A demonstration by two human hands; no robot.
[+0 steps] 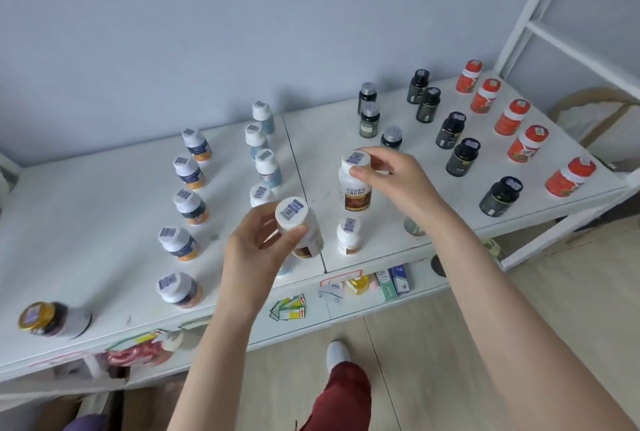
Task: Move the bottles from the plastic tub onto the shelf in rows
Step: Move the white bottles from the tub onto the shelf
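My left hand (258, 247) grips a white bottle with a brown label (299, 226) just above the white shelf (86, 222) near its front edge. My right hand (391, 177) pinches the cap of a second white bottle with a brown label (355, 184), which stands upright on the shelf. A third bottle of the same kind (349, 236) stands in front of it. Rows of bottles run front to back: white ones with orange bands (188, 172), pale blue ones (268, 167), dark ones (462, 157) and red ones (526, 145). The plastic tub is out of view.
A dark jar with a gold lid (52, 318) stands at the shelf's front left. A lower shelf (311, 319) holds small boxes and packets. A white rack frame (530, 25) rises at the right. My leg and white shoe (341, 382) are over the wooden floor.
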